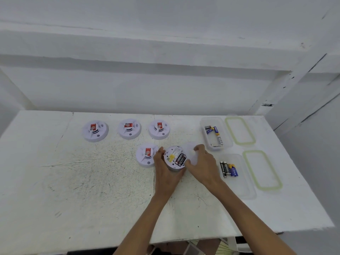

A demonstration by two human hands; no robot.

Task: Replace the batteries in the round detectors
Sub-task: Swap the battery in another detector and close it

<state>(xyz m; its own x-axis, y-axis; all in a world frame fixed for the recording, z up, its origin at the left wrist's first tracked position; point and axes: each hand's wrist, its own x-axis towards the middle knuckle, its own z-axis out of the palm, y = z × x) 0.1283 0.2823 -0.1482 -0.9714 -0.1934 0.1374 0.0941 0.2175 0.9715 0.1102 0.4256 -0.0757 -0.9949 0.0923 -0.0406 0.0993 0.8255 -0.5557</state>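
A: Quick, where's the unit being worked on?
B: Ctr-right of the white table point(92, 181). The open detector point(173, 157) is flipped back-side up, w/ a yellow label, and the fitted batteries point(180, 159) sit dark in its bay. Resting on the table or lifted? Can't tell.
A: Hands?
B: Apart, both busy. The left hand point(165, 169) cups the open detector from the near-left, fingers curled round its rim. The right hand point(204, 162) pinches a round white back cover point(190, 149) btwn thumb and fingers, just right of the open detector.
A: Other units?
B: Four, all face up w/ red stickers. Three in a back row: left detector point(95, 130), middle detector point(129, 128), right detector point(159, 129). The front detector point(147, 157) sits just left of the left hand.
A: Spares?
B: Right side. The far tub point(225, 133) is clear, w/ its loose batteries point(211, 129) inside. The near tub point(242, 186) is clear too, w/ the standing-by batteries point(229, 169) at its far end. Each lid has a green seal and lies flat just right of its tub: far lid point(240, 130), near lid point(262, 170).
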